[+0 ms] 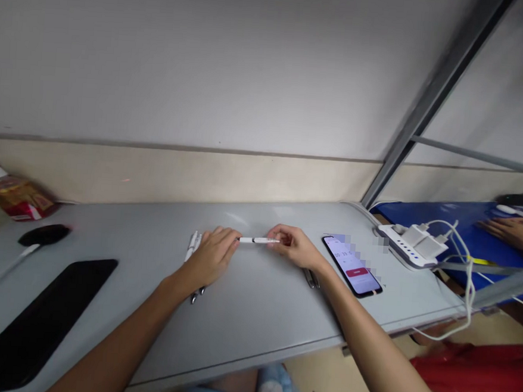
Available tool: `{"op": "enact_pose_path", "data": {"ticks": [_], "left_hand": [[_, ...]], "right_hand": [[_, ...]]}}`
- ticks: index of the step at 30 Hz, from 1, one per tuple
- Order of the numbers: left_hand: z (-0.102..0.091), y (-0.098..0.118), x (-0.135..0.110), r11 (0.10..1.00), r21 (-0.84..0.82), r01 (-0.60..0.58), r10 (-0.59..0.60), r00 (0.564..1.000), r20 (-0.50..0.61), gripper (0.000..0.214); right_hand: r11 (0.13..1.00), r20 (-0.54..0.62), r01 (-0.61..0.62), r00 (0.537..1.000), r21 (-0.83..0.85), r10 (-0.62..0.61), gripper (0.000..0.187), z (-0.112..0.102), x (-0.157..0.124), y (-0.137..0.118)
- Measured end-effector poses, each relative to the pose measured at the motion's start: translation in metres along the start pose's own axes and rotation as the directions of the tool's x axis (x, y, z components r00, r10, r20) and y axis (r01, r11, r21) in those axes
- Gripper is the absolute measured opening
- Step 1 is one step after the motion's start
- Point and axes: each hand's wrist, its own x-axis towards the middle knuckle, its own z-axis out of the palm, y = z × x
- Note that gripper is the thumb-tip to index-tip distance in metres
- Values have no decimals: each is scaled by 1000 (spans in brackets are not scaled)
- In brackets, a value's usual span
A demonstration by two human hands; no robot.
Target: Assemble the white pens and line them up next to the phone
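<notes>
A white pen point(253, 240) with a dark band near its middle lies level between my two hands, just over the grey table point(253, 315). My left hand point(215, 249) has its fingers closed on the pen's left end. At the other end, the fingertips of my right hand point(294, 246) pinch the pen's tip. More white pens point(191, 246) lie partly under my left hand, their dark ends point(197, 294) showing below it. Beside my right wrist are dark, shiny pen-like pieces point(311, 278), partly hidden by the arm.
Right of my hands lies a lit phone point(352, 267); beyond it is a white power strip point(412, 245) with plugs and cables. On the left are a black mat point(47, 318), a black oval device point(44, 234) and a jar point(17, 194). Another person's hand point(516, 232) rests on a blue table point(448, 218).
</notes>
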Motion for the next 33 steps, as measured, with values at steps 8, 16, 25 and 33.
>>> {"op": "enact_pose_path", "data": {"ticks": [8,16,25,33], "left_hand": [[-2,3,0,1000,13,-10,10,1000,26,27],[-1,1,1,1000,14,-19,19,1000,21,27],[-1,0,1,1000,7,-8,7,1000,29,27],[1,-5,1,997,-79,13,-7,997,76,30]], "right_hand": [[997,-2,-8,1000,-81,8,30,2,-2,2],[993,-12,22,1000,-113,-23,28,3,-3,-3],[967,-67,48,996,-251,-66,28,5,-2,-2],[924,-42,175,979,-341,-201,32,7,-3,-5]]}}
